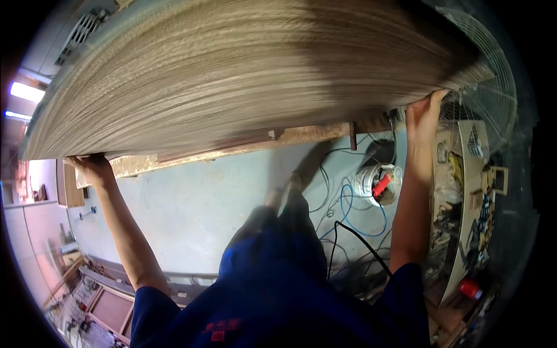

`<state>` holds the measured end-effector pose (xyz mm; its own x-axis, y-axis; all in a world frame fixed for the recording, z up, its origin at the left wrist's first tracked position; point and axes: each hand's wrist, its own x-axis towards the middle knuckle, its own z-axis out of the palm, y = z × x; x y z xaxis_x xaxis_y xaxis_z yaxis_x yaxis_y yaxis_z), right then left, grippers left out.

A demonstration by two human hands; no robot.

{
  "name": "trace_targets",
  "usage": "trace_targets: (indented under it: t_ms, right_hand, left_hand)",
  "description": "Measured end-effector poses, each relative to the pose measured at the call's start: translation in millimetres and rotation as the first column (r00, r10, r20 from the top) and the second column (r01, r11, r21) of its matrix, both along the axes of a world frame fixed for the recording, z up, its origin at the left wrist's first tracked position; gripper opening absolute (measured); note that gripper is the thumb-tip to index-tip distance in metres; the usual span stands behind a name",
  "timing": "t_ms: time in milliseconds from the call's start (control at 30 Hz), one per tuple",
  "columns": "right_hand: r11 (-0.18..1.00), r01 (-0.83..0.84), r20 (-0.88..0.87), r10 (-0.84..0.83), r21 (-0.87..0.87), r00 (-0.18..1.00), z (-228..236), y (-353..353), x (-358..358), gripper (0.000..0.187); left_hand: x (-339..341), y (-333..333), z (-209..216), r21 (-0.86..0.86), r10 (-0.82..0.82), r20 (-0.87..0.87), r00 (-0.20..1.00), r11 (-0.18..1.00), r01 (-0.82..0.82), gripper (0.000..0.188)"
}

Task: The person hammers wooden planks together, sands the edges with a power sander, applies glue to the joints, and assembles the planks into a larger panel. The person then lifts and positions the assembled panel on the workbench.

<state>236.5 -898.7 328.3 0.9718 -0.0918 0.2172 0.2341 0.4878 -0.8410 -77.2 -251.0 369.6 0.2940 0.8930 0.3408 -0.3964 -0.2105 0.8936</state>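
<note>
A large brown wood-grain panel [249, 75] fills the top of the view, its near edge toward me. My left hand [93, 167] grips that edge near its left corner, the thumb below and the other fingers partly hidden by the panel. At the right end, my right hand [425, 110] holds the same edge from underneath, most of its fingers out of sight. Both arms are stretched forward and wide apart. Beneath the panel shows the worn wooden edge of a workbench [203, 153]; whether the panel touches it is hard to tell.
A white bucket [366, 184] with a red-handled item stands on the grey floor [174, 209] at right, among blue and black hoses [348, 223]. A cluttered shelf [458, 203] runs along the right, below a wire fan guard [493, 75]. Framed pieces [110, 313] lie at lower left.
</note>
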Motion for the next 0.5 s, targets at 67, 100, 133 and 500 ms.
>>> trace_targets:
  t_ms: [67, 100, 133, 500]
  right_hand:
    - [0.997, -0.041, -0.014, 0.042, 0.064, 0.999, -26, -5, 27, 0.069]
    - [0.995, -0.048, -0.034, 0.051, 0.084, 0.998, -38, -3, 37, 0.068]
    - [0.993, -0.063, -0.056, 0.069, 0.101, 0.996, -46, -3, 45, 0.067]
    - [0.986, -0.138, -0.203, 0.116, -0.096, 0.972, -115, -80, 97, 0.083]
  left_hand:
    - [14, -1, -6, 0.009, 0.018, 0.023, 1.000, 1.000, -0.019, 0.082]
    - [22, -4, -12, -0.003, 0.025, 0.046, 0.999, 1.000, -0.024, 0.080]
    - [23, -8, -17, -0.018, 0.038, 0.067, 0.997, 0.999, -0.037, 0.078]
    - [30, 20, -96, -0.099, -0.002, 0.104, 0.995, 0.995, 0.012, 0.061]
